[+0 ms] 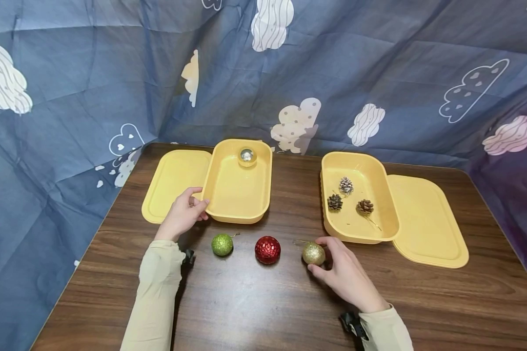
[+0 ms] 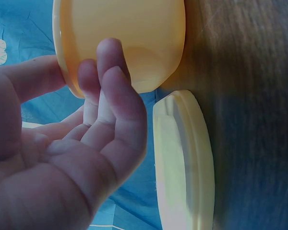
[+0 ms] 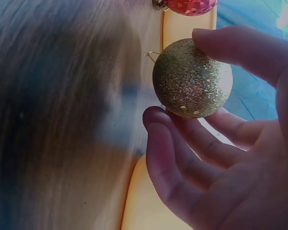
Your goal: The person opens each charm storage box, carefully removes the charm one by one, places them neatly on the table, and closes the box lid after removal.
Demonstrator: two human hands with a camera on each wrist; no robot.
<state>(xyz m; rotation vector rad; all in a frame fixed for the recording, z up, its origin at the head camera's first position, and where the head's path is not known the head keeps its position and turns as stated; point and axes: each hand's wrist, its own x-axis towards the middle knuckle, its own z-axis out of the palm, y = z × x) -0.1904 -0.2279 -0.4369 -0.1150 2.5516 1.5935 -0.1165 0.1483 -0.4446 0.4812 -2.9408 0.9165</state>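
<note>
My left hand (image 1: 183, 213) holds the near left corner of the left yellow container (image 1: 239, 213), thumb at the rim and fingers against the outer wall. A silver bauble (image 1: 247, 155) lies at that container's far end. Between thumb and fingers, my right hand (image 1: 349, 275) grips a gold glitter bauble (image 1: 313, 254); its thin loop shows in the right wrist view. On the table between the hands are a green glitter bauble (image 1: 222, 244) and a red faceted bauble (image 1: 268, 250). The left wrist view shows bent fingertips (image 2: 113, 52) against the container wall.
The right yellow container (image 1: 379, 180) holds a silvery pinecone (image 1: 346, 185), a dark pinecone (image 1: 334, 202) and a brown pinecone (image 1: 365, 206). Yellow lids lie flat beside the containers, one at left (image 1: 171, 178), one at right (image 1: 430, 219). A blue cloud-patterned cloth (image 1: 228, 97) hangs behind the wooden table (image 1: 254, 312).
</note>
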